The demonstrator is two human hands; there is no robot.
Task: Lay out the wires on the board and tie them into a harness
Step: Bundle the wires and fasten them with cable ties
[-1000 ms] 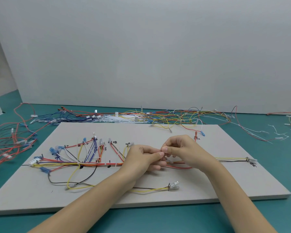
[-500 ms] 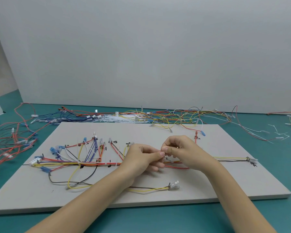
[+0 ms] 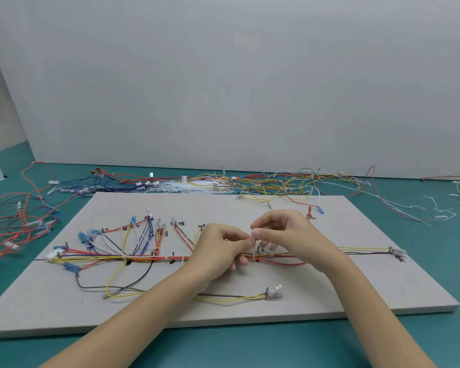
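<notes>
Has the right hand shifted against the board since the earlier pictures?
No. The right hand stays over the wire bundle at the board centre.

Harness (image 3: 149,257): middle stretch hidden under both hands. Board (image 3: 356,288) labels: too small to read. Wires at worktop's left edge (image 3: 8,235): cut off.

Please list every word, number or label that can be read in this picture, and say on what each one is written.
"2": handwritten on the board, beside the red terminal; a stroke before it may be a "1".
Handwritten marks beside the clear connector at the board's right end: too blurred to read.
Handwritten marks at the wire ends on the board's left half: too small and blurred to read.
No printed brand or sign shows.
</notes>
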